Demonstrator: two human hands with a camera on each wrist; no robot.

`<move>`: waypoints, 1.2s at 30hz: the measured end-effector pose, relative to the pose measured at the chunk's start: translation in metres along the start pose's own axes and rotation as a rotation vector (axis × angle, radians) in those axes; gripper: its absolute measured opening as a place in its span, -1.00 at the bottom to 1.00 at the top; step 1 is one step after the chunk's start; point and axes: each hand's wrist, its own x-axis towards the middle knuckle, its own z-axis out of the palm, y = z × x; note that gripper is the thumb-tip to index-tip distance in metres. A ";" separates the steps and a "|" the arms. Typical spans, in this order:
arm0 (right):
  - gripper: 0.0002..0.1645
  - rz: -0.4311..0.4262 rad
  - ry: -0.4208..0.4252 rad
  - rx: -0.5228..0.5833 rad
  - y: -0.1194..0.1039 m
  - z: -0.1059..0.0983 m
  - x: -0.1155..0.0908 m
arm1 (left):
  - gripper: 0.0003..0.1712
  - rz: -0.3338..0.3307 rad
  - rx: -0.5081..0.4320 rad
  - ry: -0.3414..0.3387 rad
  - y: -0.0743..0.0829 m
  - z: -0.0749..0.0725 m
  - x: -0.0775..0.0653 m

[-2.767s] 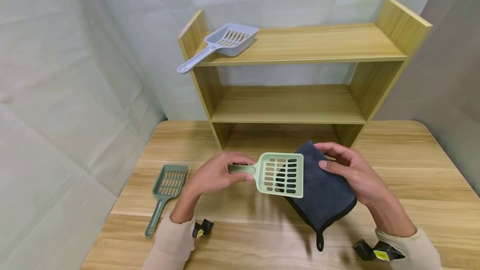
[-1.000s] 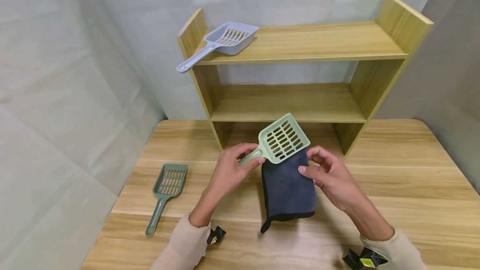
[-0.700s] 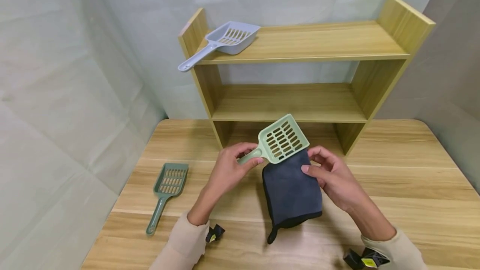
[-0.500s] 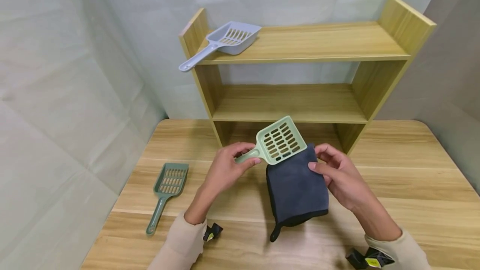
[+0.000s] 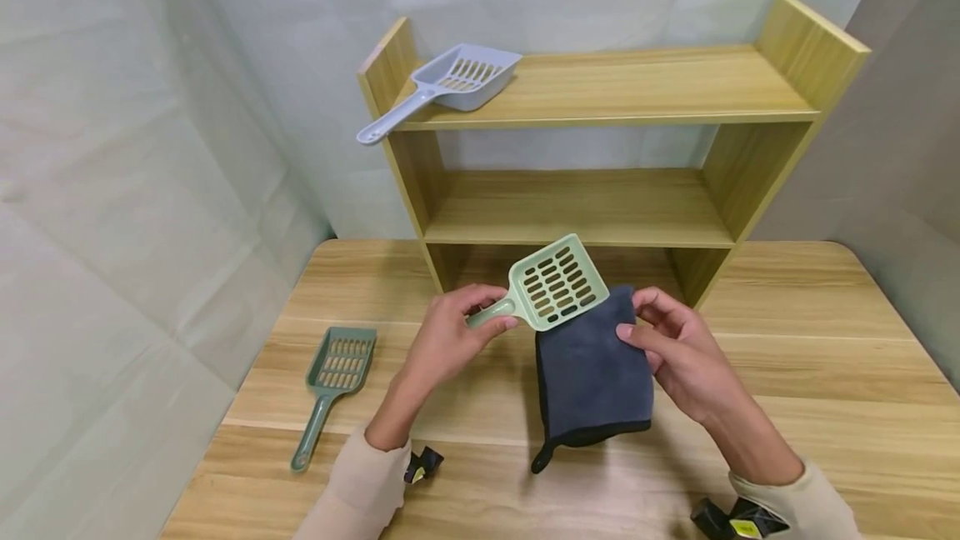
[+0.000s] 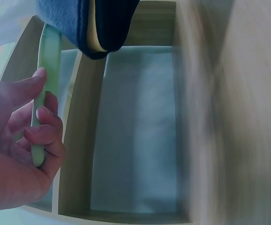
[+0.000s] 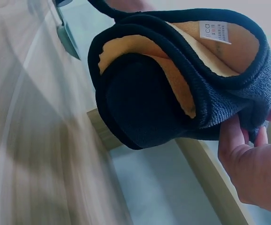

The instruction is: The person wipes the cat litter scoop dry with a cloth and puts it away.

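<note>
My left hand (image 5: 453,330) grips the handle of a light green slotted litter scoop (image 5: 557,283), held above the table with its head tilted up to the right. Against the scoop's lower right edge lies a dark grey-blue cloth (image 5: 596,373); how much of it sits behind the head is hidden. My right hand (image 5: 686,357) pinches the cloth near its upper right side, and the rest hangs down to a black-trimmed edge with a loop. In the right wrist view the folded cloth (image 7: 238,103) shows an orange inner side and a white label.
A dark green litter scoop (image 5: 324,398) lies on the wooden table (image 5: 825,407) at the left. Behind my hands stands a wooden shelf (image 5: 652,90). A pale grey-blue litter scoop (image 5: 474,98) rests on its top left, handle overhanging the front.
Since the earliest frame, the light green scoop has turned from level to tilted upward, and the cloth has moved left. Over the last second the cloth's lower end swings slightly right; the scoop shifts slightly left.
</note>
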 end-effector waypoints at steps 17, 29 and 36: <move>-0.61 0.064 0.022 -0.109 0.013 0.010 -0.001 | -0.63 0.021 -0.046 0.032 0.004 0.014 -0.001; -0.63 0.030 0.035 -0.057 0.002 0.000 0.001 | -0.63 -0.017 -0.028 -0.025 0.001 0.000 -0.001; -0.62 0.035 0.038 -0.053 0.005 0.003 0.001 | -0.62 -0.012 -0.032 -0.033 0.001 -0.001 0.000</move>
